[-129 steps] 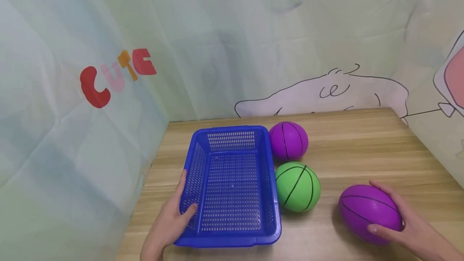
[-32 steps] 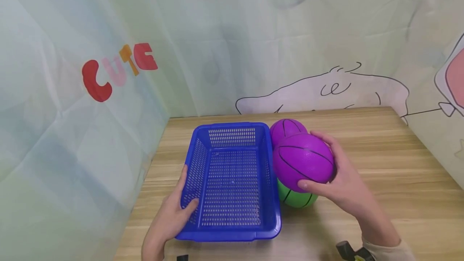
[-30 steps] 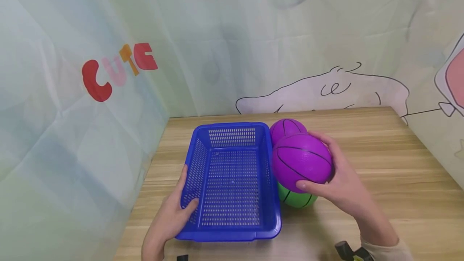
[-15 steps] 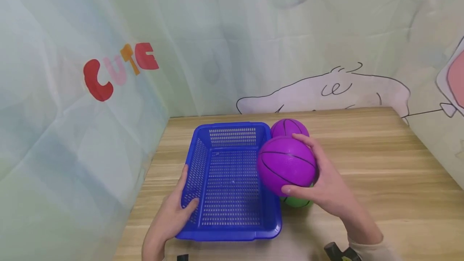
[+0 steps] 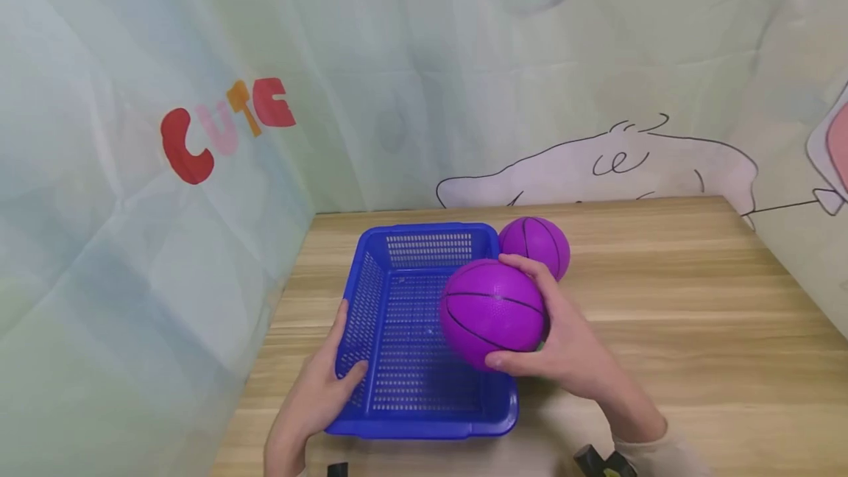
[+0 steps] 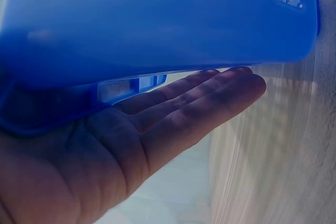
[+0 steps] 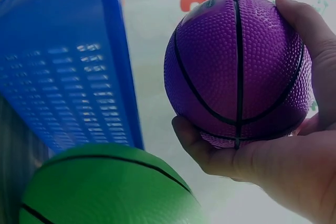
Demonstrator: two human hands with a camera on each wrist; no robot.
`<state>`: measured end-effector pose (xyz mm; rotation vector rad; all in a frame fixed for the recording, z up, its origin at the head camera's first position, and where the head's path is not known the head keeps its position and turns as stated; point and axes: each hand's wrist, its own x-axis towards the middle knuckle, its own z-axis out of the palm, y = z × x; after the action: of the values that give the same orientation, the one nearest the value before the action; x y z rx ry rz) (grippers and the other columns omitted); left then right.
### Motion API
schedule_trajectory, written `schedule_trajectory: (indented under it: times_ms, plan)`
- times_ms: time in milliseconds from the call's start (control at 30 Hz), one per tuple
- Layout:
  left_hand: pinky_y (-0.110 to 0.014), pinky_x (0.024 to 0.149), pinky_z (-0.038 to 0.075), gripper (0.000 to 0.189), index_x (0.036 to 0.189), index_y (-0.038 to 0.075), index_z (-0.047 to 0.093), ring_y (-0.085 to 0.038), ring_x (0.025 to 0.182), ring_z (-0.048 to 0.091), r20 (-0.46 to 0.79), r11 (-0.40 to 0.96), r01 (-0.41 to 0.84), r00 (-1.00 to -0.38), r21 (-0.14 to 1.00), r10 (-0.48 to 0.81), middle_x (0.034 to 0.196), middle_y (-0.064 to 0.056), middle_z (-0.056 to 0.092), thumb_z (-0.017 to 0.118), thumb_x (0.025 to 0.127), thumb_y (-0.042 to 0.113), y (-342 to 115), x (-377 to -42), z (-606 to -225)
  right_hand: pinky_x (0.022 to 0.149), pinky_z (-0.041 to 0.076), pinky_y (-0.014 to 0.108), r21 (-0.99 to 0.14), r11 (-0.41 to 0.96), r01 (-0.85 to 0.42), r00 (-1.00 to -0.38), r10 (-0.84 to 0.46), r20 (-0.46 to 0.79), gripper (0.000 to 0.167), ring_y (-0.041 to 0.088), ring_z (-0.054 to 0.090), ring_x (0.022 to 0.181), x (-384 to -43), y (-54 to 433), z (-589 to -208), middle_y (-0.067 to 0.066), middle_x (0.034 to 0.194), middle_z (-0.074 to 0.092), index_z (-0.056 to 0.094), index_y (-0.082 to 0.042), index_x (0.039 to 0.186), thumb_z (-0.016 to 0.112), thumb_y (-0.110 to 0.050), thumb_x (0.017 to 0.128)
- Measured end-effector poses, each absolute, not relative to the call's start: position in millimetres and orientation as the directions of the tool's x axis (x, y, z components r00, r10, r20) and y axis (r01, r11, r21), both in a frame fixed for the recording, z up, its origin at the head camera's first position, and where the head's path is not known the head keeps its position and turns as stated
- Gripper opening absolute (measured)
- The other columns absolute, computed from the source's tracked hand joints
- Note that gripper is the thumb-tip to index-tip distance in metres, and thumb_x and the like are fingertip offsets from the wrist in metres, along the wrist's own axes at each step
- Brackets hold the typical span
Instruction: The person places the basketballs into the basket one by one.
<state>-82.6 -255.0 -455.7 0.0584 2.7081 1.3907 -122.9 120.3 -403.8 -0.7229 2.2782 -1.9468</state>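
A blue plastic basket (image 5: 417, 430) with slotted walls rests on the wooden table. My left hand (image 5: 316, 396) grips its left wall, thumb inside the rim; in the left wrist view the fingers (image 6: 194, 116) lie along the outside. My right hand (image 5: 566, 348) holds a purple toy basketball (image 5: 489, 308) over the basket's right side, thumb and fingers spread round it. Behind it, a second purple ball (image 5: 545, 238) sits beside the basket's far right corner. A green ball (image 7: 105, 187) shows by the basket in the right wrist view, almost fully hidden in the head view.
The wooden table top (image 5: 695, 315) extends to the right of the balls. Cloth with printed drawings (image 5: 411, 79) hangs behind the table and along its sides. Red and orange letters mark the left cloth.
My right hand has lifted the purple basketball from the table at right and carried it left, past the green ball, over the basket. The left hand stays on the basket wall.
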Motion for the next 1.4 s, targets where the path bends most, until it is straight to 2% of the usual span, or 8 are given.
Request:
schedule_trajectory:
  times_ms: [133,367,800,1100,1233,1400]
  plan:
    - [-0.068,0.125,0.040,0.099,0.181,0.028,0.000,-0.048,0.150,0.054,-0.071,0.577,-0.014,-0.995,0.817,0.076,0.182,-0.020,0.026,0.063,0.109,0.004,-252.5,-83.1,-456.8,0.095,0.067,0.042,-0.946,0.103,-0.308,-0.882,-0.403,0.243,0.112,0.036,0.071,0.127,-122.1,113.8,-406.4,0.009,0.157,0.054,0.041,-0.040,0.165,0.104,-0.018,0.076]
    - [-0.067,0.117,0.052,0.098,0.182,0.028,0.002,-0.041,0.134,0.068,-0.067,0.584,-0.016,-0.996,0.811,0.066,0.178,-0.024,0.034,0.064,0.109,0.004,-251.2,-82.9,-458.2,0.094,0.067,0.041,-0.955,0.096,-0.279,-0.874,-0.438,0.211,0.113,0.034,0.071,0.124,-119.1,103.1,-408.9,0.008,0.156,0.056,0.040,-0.043,0.166,0.105,-0.023,0.075]
    - [-0.067,0.116,0.053,0.098,0.182,0.029,0.003,-0.039,0.129,0.072,-0.070,0.584,-0.022,-0.996,0.811,0.060,0.177,-0.026,0.036,0.064,0.109,0.004,-252.6,-82.7,-458.6,0.094,0.066,0.040,-0.951,0.100,-0.291,-0.856,-0.470,0.213,0.114,0.032,0.071,0.125,-117.2,87.9,-421.0,0.003,0.155,0.058,0.042,-0.042,0.166,0.107,-0.029,0.074]
    - [-0.065,0.113,0.056,0.098,0.182,0.028,0.005,-0.036,0.122,0.075,-0.071,0.584,-0.030,-0.996,0.812,0.048,0.175,-0.027,0.038,0.065,0.108,0.005,-254.0,-81.5,-460.3,0.099,0.064,0.040,-0.918,0.162,-0.361,-0.839,-0.487,0.244,0.116,0.026,0.068,0.131,-115.1,81.4,-429.2,-0.009,0.160,0.053,0.043,-0.045,0.166,0.108,-0.039,0.070]
    - [-0.065,0.111,0.057,0.098,0.182,0.029,0.005,-0.036,0.120,0.076,-0.081,0.581,-0.041,-0.996,0.813,0.042,0.175,-0.028,0.038,0.065,0.108,0.006,-254.2,-81.2,-459.7,0.098,0.064,0.041,-0.878,0.228,-0.422,-0.824,-0.499,0.267,0.116,0.023,0.068,0.130,-114.1,79.0,-432.1,-0.010,0.157,0.053,0.045,-0.044,0.166,0.107,-0.047,0.068]
    - [-0.067,0.114,0.054,0.098,0.182,0.029,0.004,-0.038,0.125,0.074,-0.080,0.585,-0.041,-0.996,0.810,0.040,0.176,-0.027,0.037,0.065,0.108,0.006,-253.9,-81.5,-458.6,0.100,0.064,0.044,-0.823,0.285,-0.491,-0.804,-0.513,0.302,0.115,0.021,0.065,0.131,-113.7,76.2,-434.9,-0.008,0.153,0.053,0.046,-0.046,0.164,0.106,-0.052,0.067]
